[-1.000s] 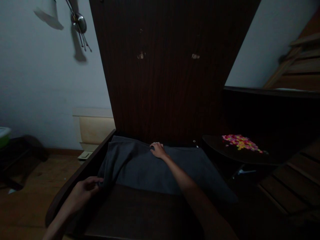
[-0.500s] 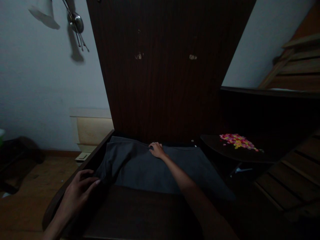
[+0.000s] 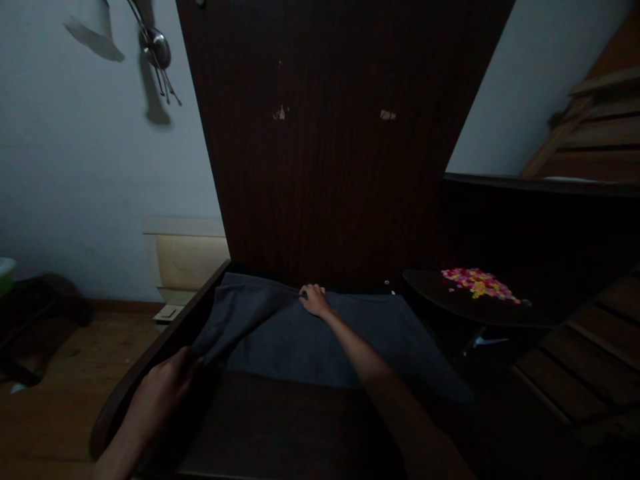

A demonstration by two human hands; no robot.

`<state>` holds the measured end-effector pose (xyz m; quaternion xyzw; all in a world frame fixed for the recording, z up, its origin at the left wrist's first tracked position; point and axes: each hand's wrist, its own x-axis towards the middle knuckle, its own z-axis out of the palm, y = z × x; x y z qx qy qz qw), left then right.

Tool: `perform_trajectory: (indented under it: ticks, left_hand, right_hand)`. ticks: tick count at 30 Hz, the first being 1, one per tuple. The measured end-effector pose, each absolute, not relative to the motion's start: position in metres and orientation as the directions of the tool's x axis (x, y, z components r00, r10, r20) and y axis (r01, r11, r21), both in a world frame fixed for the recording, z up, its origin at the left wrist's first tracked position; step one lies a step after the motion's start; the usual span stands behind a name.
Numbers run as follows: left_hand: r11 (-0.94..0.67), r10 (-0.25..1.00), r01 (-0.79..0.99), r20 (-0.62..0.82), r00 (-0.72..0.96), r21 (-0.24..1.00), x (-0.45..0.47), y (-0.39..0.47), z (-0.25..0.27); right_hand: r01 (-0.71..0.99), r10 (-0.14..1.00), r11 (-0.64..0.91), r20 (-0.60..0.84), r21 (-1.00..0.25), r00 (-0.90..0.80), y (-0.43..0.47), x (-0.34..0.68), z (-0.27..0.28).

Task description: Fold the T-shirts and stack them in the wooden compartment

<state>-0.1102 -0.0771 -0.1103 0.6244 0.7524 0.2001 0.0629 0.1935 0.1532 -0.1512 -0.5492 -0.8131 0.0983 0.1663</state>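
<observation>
A dark grey cloth [image 3: 300,347] lies folded along the back of a dark wooden surface [image 3: 260,420], its layered edges showing at the far left. At its near left corner my left hand [image 3: 167,383] is closed, fingers pinching the fabric, and a crease runs from there toward the middle. My right hand [image 3: 313,300] rests at the far edge of the cloth, with its fingers curled together on the fabric. Whether the cloth is a garment I cannot tell in this dim light.
A tall dark wooden panel [image 3: 330,167] rises behind the cloth. To the right, a rounded shelf [image 3: 435,293] holds a heap of pink, red and yellow pieces [image 3: 480,283]. A raised rim [image 3: 125,393] bounds the surface on the left. A wall lamp [image 3: 155,50] hangs at upper left.
My left hand's fingers have closed on the cloth's left corner, pulling the crease tighter. My right hand has curled its fingers a little more in the same place.
</observation>
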Motion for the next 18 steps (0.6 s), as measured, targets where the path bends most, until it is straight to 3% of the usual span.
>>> perform_trajectory:
  ticks: [4,6,10,15,18]
  left_hand:
    - [0.265,0.952,0.955,0.118,-0.281,0.136,-0.105,-0.071,-0.107]
    - [0.291,0.948,0.951,0.102,-0.302,0.109,-0.101,-0.062,-0.104]
    - [0.252,0.945,0.931,0.139,-0.295,0.264,-0.092,-0.033,-0.100]
    - [0.160,0.896,0.890,0.315,-0.312,0.428,-0.082,0.008,-0.096]
    - [0.114,0.877,0.883,0.371,-0.305,0.456,-0.082,0.034,-0.093]
  right_hand:
    - [0.864,0.925,0.377,0.176,-0.333,-0.336,0.153,0.191,-0.152]
    - [0.862,0.922,0.384,0.189,-0.331,-0.338,0.153,0.191,-0.152]
    - [0.860,0.916,0.394,0.218,-0.324,-0.337,0.150,0.192,-0.153]
    - [0.862,0.903,0.414,0.252,-0.291,-0.348,0.145,0.193,-0.153]
    - [0.858,0.887,0.439,0.280,-0.268,-0.366,0.143,0.195,-0.153]
